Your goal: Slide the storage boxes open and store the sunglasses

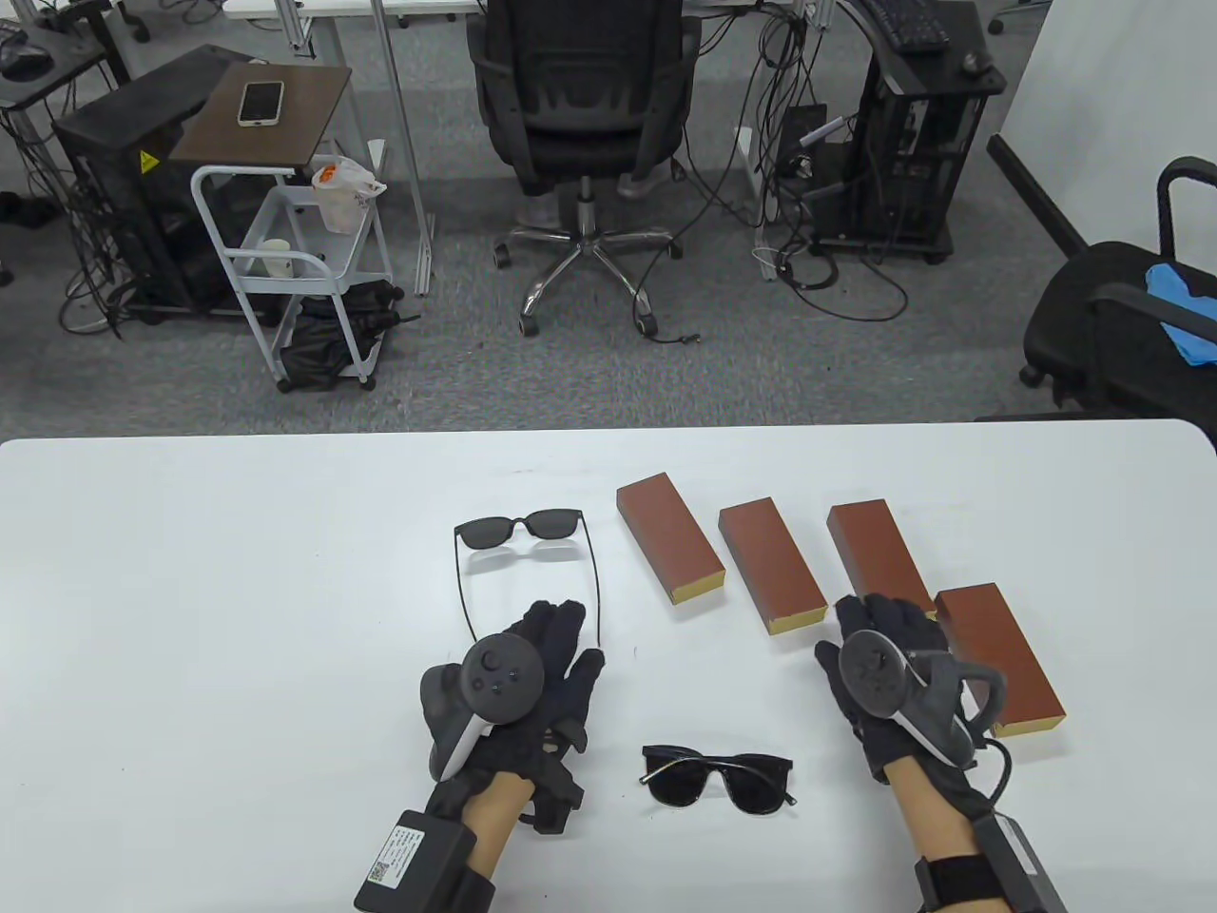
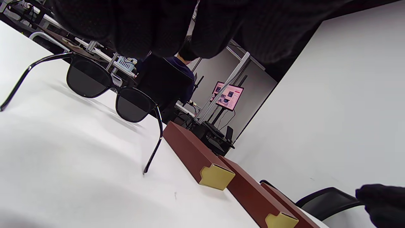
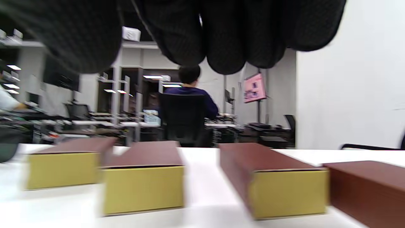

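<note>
The left hand lies palm down over the white table with its fingers stretched forward and relaxed, holding nothing. Its fingertips sit between the 2 spread temple arms of the unfolded sunglasses, whose lenses stand just ahead of the hand, facing away from it. In the left wrist view the fingers hang above the table and the frame sits beyond them with clear space between; whether a fingertip brushes a temple arm cannot be told.

The right hand is also flat and loose, fingers extended, gripping nothing. Its fingertips reach the near end of the third storage box, counting from the left hand's side, and seem to cover it; contact cannot be confirmed. In the right wrist view the fingers hang above the yellow ends of the boxes without closing on any.

The fourth storage box lies just beside the right hand on its outer side. The first storage box and the second storage box lie between the 2 hands, ahead of them. All 4 look closed.

A folded pair of sunglasses rests between the 2 wrists, nearer the person than either hand, touched by neither.
</note>
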{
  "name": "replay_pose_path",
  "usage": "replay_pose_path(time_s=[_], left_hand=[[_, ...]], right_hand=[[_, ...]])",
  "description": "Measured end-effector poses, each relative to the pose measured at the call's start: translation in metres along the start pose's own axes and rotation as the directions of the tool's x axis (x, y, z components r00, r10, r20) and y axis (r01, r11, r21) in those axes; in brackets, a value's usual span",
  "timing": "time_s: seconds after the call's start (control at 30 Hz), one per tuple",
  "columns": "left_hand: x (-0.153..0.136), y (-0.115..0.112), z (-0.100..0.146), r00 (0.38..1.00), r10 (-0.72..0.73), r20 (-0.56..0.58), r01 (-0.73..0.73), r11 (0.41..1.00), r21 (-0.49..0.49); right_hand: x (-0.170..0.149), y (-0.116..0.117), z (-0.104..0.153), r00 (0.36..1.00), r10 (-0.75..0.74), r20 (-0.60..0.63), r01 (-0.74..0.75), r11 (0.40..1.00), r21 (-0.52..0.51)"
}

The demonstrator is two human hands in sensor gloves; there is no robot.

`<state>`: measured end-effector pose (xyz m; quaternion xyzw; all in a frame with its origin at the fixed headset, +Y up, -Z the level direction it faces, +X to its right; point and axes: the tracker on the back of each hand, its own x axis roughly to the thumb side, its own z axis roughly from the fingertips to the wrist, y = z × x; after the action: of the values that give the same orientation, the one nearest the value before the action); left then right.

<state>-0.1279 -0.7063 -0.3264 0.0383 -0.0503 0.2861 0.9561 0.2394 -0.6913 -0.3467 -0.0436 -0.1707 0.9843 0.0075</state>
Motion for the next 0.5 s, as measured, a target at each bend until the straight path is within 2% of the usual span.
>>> replay_pose_path(time_s=[0.1,0.23,0.5], left_hand=[[0.003,-0.001,0.0,0.999,-0.046,-0.003,0.046,0.999,-0.023],[0.004,-0.003,0.0,0.996,-0.088,0.007,0.088,0.996,-0.026],[0.001,-0.004,0.0,0.995,-0.103,0.004,0.103,0.994,-0.019]], right_hand=[[-0.013,0.014,-0.026,0.988,0.112,-0.107,-0.101,0.99,0.101],[-0.023,0.038,-0.051,0.954,0.256,-0.156,-0.204,0.937,0.285],[-0.038,0.07,-0.085,0.935,0.228,-0.27,-0.094,0.897,0.433]])
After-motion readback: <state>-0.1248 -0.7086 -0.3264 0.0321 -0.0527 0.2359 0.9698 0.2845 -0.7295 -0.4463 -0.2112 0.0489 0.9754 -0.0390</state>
